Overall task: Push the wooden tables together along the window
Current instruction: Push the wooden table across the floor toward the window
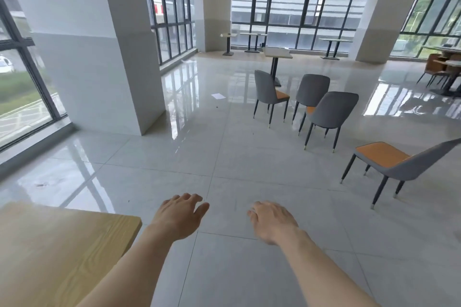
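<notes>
1. Both bare arms reach forward over the pale tiled floor (224, 147), palms down, holding nothing.
2. The left hand (178, 217) hangs in the air with its fingers loosely spread and slightly curled, just beside the right-hand corner of the nearest wooden worktop (57, 252) but not touching it.
3. The right hand (272, 220) is likewise empty, fingers relaxed and a little apart, well clear of any furniture.
4. That near worktop, light wood with a visible grain, fills the lower left corner, close to the tall window (22, 77) on the left wall.
5. A wide white pillar (99, 40) stands between that window and the next run of glazing further along.
6. A second, pale-topped table (277, 53) on a dark post stands mid-room, well apart from the near one.
7. Three grey chairs (304, 97) with orange seats cluster just in front of it, and a fourth chair (391, 164) sits nearer on the right.
8. More small tables (252, 35) line the far window; they are too distant to tell whether their tops are wood.
9. A sheet of paper (218, 96) lies on the floor near the pillar.
</notes>
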{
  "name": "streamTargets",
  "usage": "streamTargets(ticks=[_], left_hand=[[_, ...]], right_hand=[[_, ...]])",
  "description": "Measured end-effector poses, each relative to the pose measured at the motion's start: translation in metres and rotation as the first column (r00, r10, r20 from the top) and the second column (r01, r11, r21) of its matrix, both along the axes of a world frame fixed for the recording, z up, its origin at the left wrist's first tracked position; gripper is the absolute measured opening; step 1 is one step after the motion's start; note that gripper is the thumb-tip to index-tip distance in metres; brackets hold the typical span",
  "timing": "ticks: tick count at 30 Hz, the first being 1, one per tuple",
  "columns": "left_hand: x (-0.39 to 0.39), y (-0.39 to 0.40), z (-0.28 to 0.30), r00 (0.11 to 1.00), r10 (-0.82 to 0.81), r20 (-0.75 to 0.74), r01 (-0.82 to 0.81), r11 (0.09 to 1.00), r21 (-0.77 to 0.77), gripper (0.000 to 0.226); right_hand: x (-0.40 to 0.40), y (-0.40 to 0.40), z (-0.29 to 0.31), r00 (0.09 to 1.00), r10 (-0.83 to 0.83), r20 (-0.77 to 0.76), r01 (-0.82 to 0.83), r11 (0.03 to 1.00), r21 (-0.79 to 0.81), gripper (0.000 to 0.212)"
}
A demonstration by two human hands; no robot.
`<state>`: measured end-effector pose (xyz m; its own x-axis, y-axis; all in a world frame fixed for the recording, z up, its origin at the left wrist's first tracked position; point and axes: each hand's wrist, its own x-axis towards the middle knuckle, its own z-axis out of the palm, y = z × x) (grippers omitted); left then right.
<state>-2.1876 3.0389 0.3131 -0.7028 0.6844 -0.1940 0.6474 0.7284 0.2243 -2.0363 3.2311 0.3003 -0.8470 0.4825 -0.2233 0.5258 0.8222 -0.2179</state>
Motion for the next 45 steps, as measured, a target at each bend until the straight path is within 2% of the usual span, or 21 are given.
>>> streamTargets(ticks=[4,11,17,24,28,32,35,37,41,45], left_hand=[[-0.055,0.024,0.005,0.999,0.033,0.001,-0.033,0.999,-0.006,0.058],[-0.221,0.069,-0.018,0.987,0.163,0.017,-0.163,0.987,0.003,0.059],[-0.387,0.086,-0.030,0.961,0.268,0.066,-0.271,0.961,0.043,0.059],[-0.539,0.058,-0.025,0.888,0.452,0.087,-0.457,0.888,0.056,0.058],[-0.608,0.023,-0.025,0.809,0.581,0.092,-0.586,0.809,0.044,0.057],[-0.660,-0.026,-0.037,0.671,0.734,0.108,-0.740,0.672,0.034,0.056],[-0.685,-0.064,-0.040,0.529,0.842,0.104,-0.847,0.531,0.010,0.056],[-0.693,-0.087,-0.040,0.416,0.902,0.113,-0.908,0.419,-0.005,0.057],[-0.687,-0.134,-0.035,0.156,0.981,0.112,-0.987,0.159,-0.016,0.056],[-0.643,-0.175,-0.035,-0.123,0.983,0.137,-0.992,-0.118,-0.048,0.057]], right_hand=[[-0.065,0.033,0.008,0.999,0.049,0.025,-0.049,0.999,0.003,0.044],[-0.257,0.099,-0.004,0.984,0.169,0.057,-0.169,0.985,0.010,0.045],[-0.442,0.123,-0.001,0.959,0.260,0.108,-0.263,0.965,0.014,0.044],[-0.641,0.115,0.015,0.908,0.410,0.083,-0.414,0.910,0.036,0.043],[-0.748,0.090,0.007,0.844,0.530,0.077,-0.534,0.845,0.034,0.044],[-0.852,0.043,-0.008,0.731,0.678,0.074,-0.681,0.732,0.022,0.040],[-0.921,-0.003,-0.012,0.605,0.793,0.076,-0.795,0.607,-0.003,0.027],[-0.962,-0.038,-0.012,0.499,0.862,0.089,-0.865,0.502,-0.010,0.028],[-1.018,-0.125,-0.009,0.265,0.960,0.088,-0.964,0.267,-0.004,0.043],[-1.018,-0.224,-0.008,-0.017,0.994,0.105,-1.000,-0.015,-0.013,0.046]])
